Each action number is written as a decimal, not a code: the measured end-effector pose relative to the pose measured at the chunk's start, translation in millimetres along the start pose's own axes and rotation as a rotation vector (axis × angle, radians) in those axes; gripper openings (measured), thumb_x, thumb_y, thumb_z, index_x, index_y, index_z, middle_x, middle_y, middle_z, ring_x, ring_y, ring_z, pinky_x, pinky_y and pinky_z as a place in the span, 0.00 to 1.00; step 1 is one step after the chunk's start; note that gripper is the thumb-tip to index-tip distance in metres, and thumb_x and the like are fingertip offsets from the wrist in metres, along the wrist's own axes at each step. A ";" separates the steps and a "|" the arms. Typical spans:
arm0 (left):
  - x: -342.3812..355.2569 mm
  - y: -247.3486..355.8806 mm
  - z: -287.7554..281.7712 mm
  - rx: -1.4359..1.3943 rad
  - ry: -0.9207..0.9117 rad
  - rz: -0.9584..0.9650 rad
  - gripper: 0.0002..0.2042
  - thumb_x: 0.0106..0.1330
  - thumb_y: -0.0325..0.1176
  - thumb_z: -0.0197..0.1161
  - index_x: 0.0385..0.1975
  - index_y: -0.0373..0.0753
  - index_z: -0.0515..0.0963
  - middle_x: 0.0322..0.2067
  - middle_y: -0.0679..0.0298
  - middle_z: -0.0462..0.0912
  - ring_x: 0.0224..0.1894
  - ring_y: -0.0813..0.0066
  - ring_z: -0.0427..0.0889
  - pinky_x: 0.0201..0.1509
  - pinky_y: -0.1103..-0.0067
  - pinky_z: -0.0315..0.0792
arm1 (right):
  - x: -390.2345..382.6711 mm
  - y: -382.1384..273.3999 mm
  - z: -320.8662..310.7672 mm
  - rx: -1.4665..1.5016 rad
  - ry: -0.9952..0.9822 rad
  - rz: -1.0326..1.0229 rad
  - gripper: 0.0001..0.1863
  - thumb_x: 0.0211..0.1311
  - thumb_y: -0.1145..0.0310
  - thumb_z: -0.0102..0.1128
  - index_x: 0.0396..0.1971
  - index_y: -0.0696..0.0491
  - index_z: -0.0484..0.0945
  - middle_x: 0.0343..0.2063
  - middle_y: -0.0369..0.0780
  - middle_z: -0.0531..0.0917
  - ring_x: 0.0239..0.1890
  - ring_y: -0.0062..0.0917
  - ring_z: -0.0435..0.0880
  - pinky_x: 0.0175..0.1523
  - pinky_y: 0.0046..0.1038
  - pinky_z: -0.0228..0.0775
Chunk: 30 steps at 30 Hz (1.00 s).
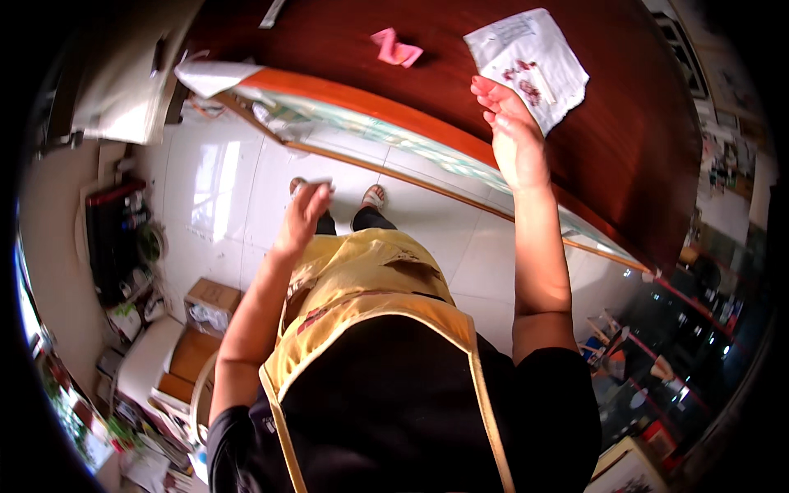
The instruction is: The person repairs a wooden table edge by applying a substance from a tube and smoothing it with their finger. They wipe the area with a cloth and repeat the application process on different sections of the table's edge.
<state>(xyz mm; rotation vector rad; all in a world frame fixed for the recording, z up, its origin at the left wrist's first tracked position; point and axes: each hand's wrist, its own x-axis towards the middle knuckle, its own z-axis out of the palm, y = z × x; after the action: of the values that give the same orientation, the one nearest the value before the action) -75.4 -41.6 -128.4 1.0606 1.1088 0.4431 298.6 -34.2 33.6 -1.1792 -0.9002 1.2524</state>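
Note:
My right hand (518, 144) is raised at the table's near edge with its fingers loosely stretched, and nothing shows in it. Its fingertips come up to a white paper sheet (569, 76) on the dark red wooden table (329, 37). Several dark red bits (530, 90) and a small pale stick (543, 84) lie on that sheet. Left of it rests a crumpled pink scrap (396, 49). My left hand (304, 218) hangs in front of the table, fingers bent together and slightly blurred. A small grey thing (322, 181) shows at its fingertips; its kind is unclear.
A wooden bar (394, 174) runs below the table's front edge, beside a patterned cloth (378, 123). A cardboard box (212, 302) and a wooden chair (193, 361) stand on the left. Dark glass-fronted shelving (682, 353) is at right.

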 end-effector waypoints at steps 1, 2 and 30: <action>7.6 25.5 7.3 -0.123 0.011 -0.008 0.27 0.78 0.53 0.52 0.61 0.34 0.74 0.51 0.60 0.83 0.51 0.71 0.81 0.57 0.74 0.74 | -5.3 3.6 10.2 -0.178 -0.020 -0.065 0.26 0.62 0.68 0.56 0.60 0.58 0.74 0.62 0.42 0.77 0.62 0.28 0.73 0.70 0.30 0.56; 19.2 44.3 11.1 -0.224 0.010 -0.016 0.30 0.77 0.55 0.51 0.65 0.34 0.71 0.53 0.57 0.82 0.54 0.69 0.80 0.60 0.73 0.72 | -7.3 5.1 19.0 -0.431 -0.071 -0.145 0.26 0.62 0.67 0.58 0.61 0.56 0.75 0.60 0.42 0.78 0.61 0.29 0.74 0.69 0.32 0.58; 100.5 113.1 38.6 -0.950 0.012 0.136 0.14 0.77 0.42 0.57 0.48 0.38 0.78 0.41 0.64 0.82 0.44 0.72 0.83 0.58 0.72 0.80 | 10.8 35.5 79.9 -1.697 -0.272 -0.492 0.34 0.52 0.49 0.72 0.62 0.37 0.76 0.60 0.42 0.73 0.62 0.41 0.71 0.69 0.49 0.57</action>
<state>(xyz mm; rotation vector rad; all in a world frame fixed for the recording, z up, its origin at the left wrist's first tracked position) 23.7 68.8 -79.7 0.2863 0.6877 0.9620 215.2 -13.3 14.3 -1.7840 -2.4589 -0.0342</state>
